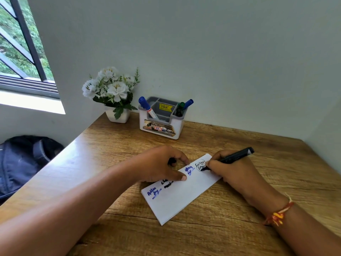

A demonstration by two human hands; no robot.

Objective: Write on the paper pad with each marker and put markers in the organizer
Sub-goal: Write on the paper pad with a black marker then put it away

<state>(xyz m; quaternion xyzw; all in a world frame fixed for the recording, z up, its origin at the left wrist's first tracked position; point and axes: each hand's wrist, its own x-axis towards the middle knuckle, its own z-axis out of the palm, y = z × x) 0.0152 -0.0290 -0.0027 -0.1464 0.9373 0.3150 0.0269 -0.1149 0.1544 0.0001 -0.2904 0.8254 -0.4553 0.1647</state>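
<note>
Step in hand: writing with the black marker point(234, 157) on the paper pad point(177, 198).

1. Grip. My right hand point(234, 174) pinches the black marker low on its barrel, with the tip on the far end of the pad at a circled black scribble. The barrel leans back and to the right. I use light pressure, since a felt tip probably bleeds if pressed hard.
2. Bracing. My left hand point(160, 163) presses its thumb onto the pad's left edge. Its fingers curl round a small dark object point(172, 160), which I judge to be the cap, though I cannot tell for certain. The pad lies at a slant on the bench point(239, 228) and is likely to slide without this hold.
3. Placement. Blue and black marks already fill the pad's left edge, so the new mark should sit apart from them.
4. Next. I cap the marker before moving it. The organizer point(162, 126) stands against the wall, well beyond the pad. It holds a blue marker point(147, 108) on its left side and a green marker point(180, 108) beside another blue one point(188, 104) on its right. The middle compartments look free.
</note>
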